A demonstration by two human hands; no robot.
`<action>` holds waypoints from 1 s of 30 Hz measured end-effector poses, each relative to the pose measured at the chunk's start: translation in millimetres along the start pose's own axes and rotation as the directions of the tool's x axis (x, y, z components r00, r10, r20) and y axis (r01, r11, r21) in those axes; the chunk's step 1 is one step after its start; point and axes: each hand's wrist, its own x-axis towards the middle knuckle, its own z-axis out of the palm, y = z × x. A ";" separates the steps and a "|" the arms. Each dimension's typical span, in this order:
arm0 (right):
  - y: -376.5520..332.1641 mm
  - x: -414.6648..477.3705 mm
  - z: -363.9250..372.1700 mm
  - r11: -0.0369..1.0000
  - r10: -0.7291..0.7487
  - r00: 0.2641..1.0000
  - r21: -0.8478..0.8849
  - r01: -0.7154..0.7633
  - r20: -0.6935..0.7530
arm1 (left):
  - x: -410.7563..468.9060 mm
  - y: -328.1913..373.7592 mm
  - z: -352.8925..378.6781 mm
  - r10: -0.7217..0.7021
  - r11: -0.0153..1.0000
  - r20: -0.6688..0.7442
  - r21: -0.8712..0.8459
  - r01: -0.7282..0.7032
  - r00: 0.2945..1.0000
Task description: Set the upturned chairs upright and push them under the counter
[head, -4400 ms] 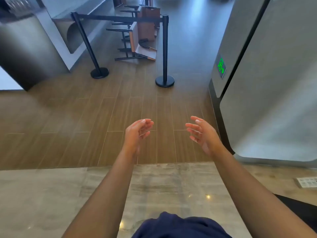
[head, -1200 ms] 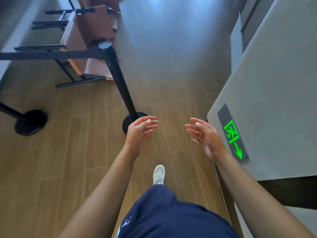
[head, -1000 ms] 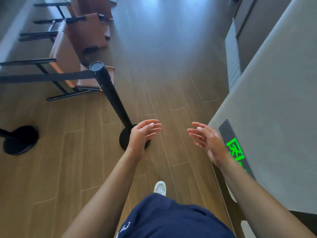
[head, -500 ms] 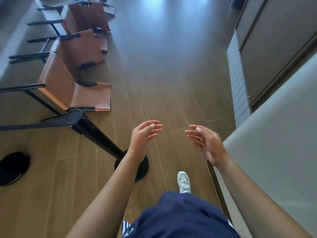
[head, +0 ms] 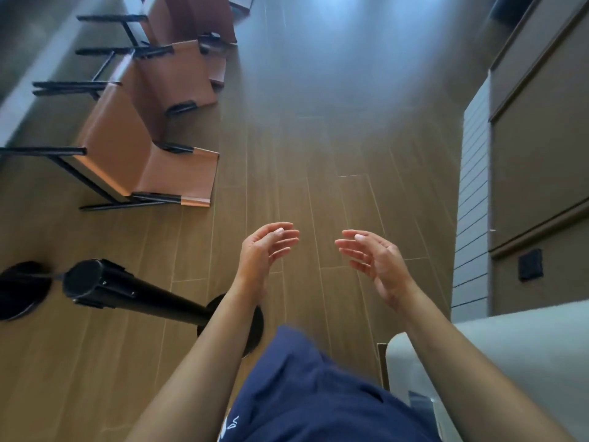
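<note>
Three brown leather chairs with black metal legs lie tipped over on the wooden floor at the upper left. The nearest chair (head: 134,161) lies with its back on the floor and its legs pointing left. A second chair (head: 172,81) and a third chair (head: 194,17) lie behind it. The grey counter base (head: 22,100) runs along the far left edge. My left hand (head: 264,253) and my right hand (head: 373,260) hover in front of me, palms facing each other, fingers relaxed, holding nothing and well clear of the chairs.
A black barrier post (head: 127,291) rises from its round base (head: 251,323) just left of my left forearm. A second round base (head: 22,288) sits at the left edge. Grey wall panels (head: 538,173) and a rounded grey corner (head: 478,342) stand on the right.
I have walked forward past the barrier post. The chairs have come nearer and the post now lies beside my left arm. Both hands keep the same open pose.
</note>
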 end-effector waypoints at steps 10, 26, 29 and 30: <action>-53.0 152.7 26.3 0.998 0.019 0.997 -0.060 -0.015 0.076 | 144.8 35.3 -9.1 -0.012 0.999 -0.069 -0.030 0.010 0.998; -166.2 383.6 74.3 0.990 0.038 0.983 -0.138 -0.013 0.179 | 364.4 118.5 -15.5 -0.046 0.997 -0.190 -0.068 0.034 0.981; -182.7 433.0 71.0 0.988 0.060 0.975 -0.155 -0.026 0.215 | 405.2 124.1 -7.1 -0.045 0.994 -0.248 -0.104 0.019 0.968; -190.5 452.0 69.3 0.986 0.068 0.970 -0.166 -0.029 0.234 | 420.5 127.1 -2.7 -0.041 0.993 -0.271 -0.116 0.010 0.962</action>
